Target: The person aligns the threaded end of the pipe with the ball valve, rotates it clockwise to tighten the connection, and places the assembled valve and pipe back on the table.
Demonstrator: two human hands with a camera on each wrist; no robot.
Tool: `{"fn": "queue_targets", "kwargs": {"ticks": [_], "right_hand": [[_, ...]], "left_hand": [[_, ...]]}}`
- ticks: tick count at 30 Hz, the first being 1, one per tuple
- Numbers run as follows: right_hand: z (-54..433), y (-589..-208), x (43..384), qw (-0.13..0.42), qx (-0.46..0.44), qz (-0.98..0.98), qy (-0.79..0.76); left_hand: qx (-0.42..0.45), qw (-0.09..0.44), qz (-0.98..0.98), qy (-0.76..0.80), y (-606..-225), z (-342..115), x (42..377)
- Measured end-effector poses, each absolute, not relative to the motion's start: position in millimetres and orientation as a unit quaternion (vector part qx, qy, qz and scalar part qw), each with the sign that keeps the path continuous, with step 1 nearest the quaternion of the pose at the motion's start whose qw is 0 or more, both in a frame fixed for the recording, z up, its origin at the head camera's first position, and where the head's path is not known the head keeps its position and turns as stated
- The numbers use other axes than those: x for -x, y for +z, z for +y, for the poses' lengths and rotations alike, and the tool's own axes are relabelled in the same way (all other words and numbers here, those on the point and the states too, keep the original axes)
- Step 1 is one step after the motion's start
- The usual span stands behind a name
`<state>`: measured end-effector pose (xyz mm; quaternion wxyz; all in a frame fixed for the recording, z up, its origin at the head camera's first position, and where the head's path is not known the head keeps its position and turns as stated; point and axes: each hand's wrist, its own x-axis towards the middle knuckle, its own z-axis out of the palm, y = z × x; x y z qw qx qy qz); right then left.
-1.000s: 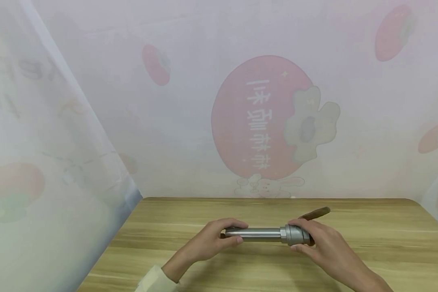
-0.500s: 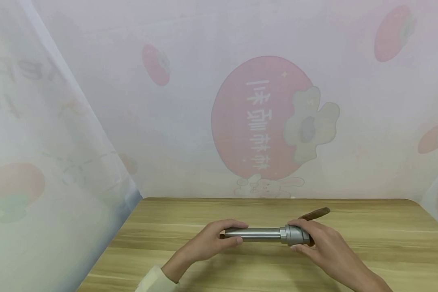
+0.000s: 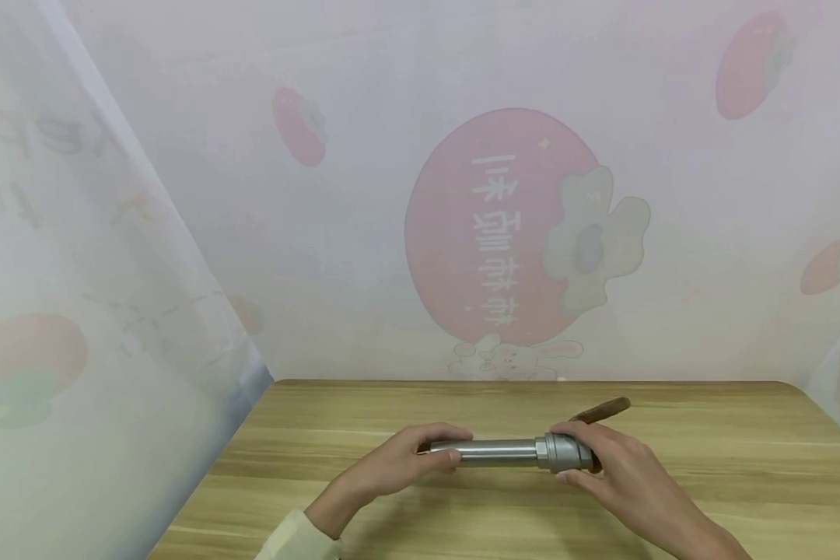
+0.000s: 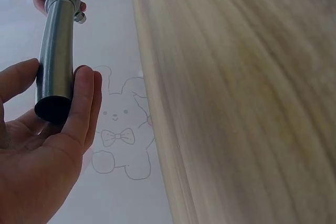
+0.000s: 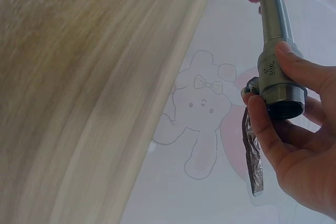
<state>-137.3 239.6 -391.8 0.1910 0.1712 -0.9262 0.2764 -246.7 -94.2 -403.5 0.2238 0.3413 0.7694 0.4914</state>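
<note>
A smooth steel pipe (image 3: 497, 452) lies level between the two hands, joined at its right end to a grey metal ball valve (image 3: 563, 452). My left hand (image 3: 406, 460) holds the pipe's left end, thumb on the near side and fingers on the far side; its dark open end shows in the left wrist view. My right hand (image 3: 623, 467) grips the valve body, whose open threaded mouth (image 5: 286, 107) is visible in the right wrist view. From the valve a brown-wrapped lever handle (image 3: 604, 409) sticks out toward the back right.
Beneath the hands is a wood-grain table (image 3: 322, 412). A pale printed curtain (image 3: 357, 233) with strawberry and rabbit drawings hangs behind its far edge, and another curtain (image 3: 112, 350) hangs along the left side.
Both hands keep their hold on the pipe and valve. The left hand and the pipe have shifted very slightly to the left; little else differs.
</note>
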Motion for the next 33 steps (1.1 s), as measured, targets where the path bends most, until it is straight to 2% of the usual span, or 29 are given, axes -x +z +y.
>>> {"fn": "queue_targets", "kwargs": {"ticks": [12, 20, 33], "right_hand": [[239.2, -391.1, 136.6, 0.194, -0.171, -0.927, 0.272], [239.1, -391.5, 136.8, 0.196, -0.172, -0.926, 0.274], [238.4, -390.7, 136.1, 0.199, -0.164, -0.927, 0.272]], "left_hand": [[-0.348, 0.233, 0.766, 0.488, -402.4, -95.5, 246.3], [-0.343, 0.263, 0.736, 0.52, -403.9, -95.6, 247.1], [-0.344, 0.249, 0.736, 0.528, -404.9, -93.7, 248.2]]}}
